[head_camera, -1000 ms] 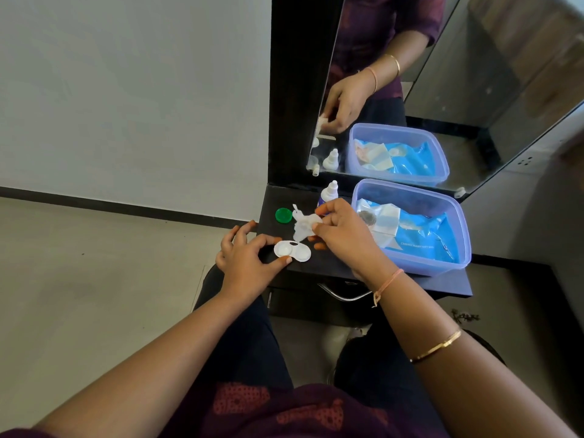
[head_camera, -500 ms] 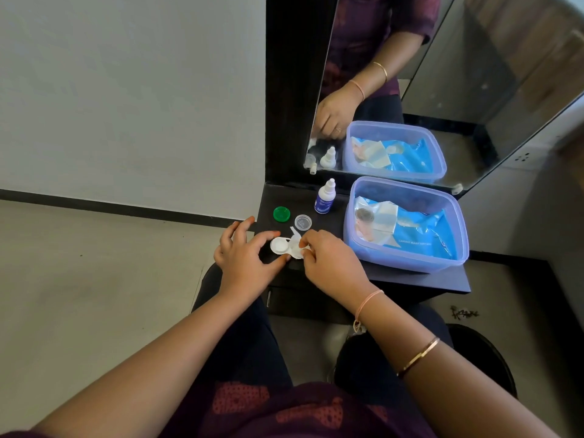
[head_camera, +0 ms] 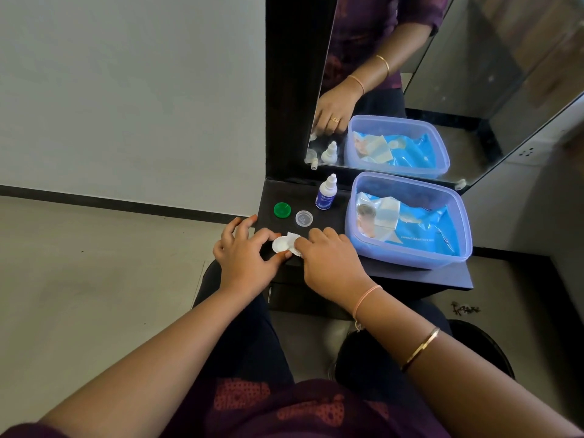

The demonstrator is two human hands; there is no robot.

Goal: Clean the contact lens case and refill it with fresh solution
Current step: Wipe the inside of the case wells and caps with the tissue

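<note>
Head view — both hands [head_camera: 243,257] low, pinching lens case [head_camera: 282,244], tissue [head_camera: 294,238]

A small dark surface [head_camera: 420,275] holds a green cap [head_camera: 282,209], a clear cap [head_camera: 304,218], a little bottle [head_camera: 326,194], a white lens case [head_camera: 282,244] and a big blue box [head_camera: 455,248].

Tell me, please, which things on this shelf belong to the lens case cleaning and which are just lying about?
In use:
lens case
tissue
green cap
clear cap
solution bottle
left hand
right hand

Lying about:
plastic tub
blue packet
mirror
</note>
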